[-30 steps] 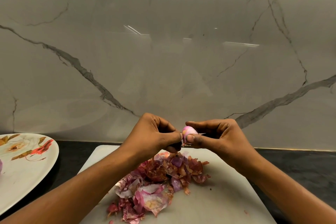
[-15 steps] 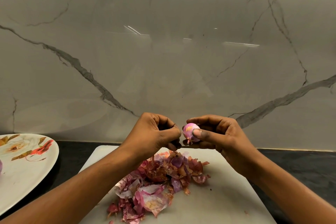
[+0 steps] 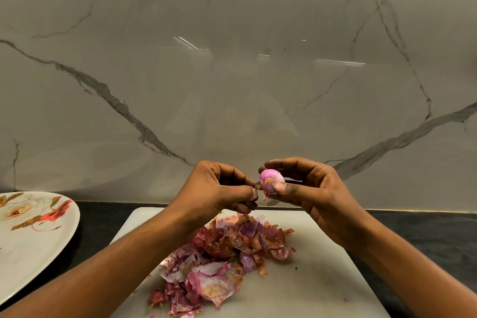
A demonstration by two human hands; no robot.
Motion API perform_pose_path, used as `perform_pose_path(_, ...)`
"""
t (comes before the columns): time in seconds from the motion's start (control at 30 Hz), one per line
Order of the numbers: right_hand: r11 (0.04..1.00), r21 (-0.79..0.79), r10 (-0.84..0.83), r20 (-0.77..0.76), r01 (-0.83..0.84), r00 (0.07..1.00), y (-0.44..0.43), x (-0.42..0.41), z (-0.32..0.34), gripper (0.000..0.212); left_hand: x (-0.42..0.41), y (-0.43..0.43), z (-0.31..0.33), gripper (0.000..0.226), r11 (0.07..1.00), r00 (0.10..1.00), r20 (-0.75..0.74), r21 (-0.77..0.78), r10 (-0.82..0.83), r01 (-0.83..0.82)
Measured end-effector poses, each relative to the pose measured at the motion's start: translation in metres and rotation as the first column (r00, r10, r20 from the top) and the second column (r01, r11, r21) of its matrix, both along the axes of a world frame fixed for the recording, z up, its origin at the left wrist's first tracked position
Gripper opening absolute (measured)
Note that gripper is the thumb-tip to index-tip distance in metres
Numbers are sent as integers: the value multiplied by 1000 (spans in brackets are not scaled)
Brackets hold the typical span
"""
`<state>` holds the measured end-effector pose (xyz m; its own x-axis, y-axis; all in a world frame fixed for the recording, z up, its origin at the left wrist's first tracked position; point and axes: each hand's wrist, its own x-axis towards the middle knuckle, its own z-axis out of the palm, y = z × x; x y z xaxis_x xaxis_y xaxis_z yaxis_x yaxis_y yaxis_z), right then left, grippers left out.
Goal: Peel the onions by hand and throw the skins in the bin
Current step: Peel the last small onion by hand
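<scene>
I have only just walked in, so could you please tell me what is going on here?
A person is peeling a small pink onion by hand. The right hand holds it, and the left hand pinches what looks like a scrap of skin beside it. A pile of skins lies on the white board below. A flowered plate sits to the left.

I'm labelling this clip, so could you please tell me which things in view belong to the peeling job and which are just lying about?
Job: onion in right hand; skin scrap pinched by left hand; pile of skins on cutting board.
Lying about: floral plate; dark counter.
</scene>
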<state>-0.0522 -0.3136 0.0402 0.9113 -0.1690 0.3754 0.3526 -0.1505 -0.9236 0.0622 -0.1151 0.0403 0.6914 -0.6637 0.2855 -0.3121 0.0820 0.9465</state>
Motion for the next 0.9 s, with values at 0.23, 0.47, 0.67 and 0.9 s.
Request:
perform_pose_path(0.23,999,-20,-34,-4,34,999,1,0,0,49,0,0,-1,9,999,999,-36,-6,-33,33)
perform_pose_path(0.47,999,-40,-21,1,21,1000,1,-1,-1,49,0,1,0,15,998,998,-6,25,-63,63)
perform_pose_path(0.67,999,-45,-11,1,11,1000,1,0,-1,50,1,0,-1,6,999,999,21,28,-32,31)
perform_pose_path(0.9,999,-43,-20,5,20,1000,2,0,-1,49,0,1,0,10,998,998,12,21,-59,59)
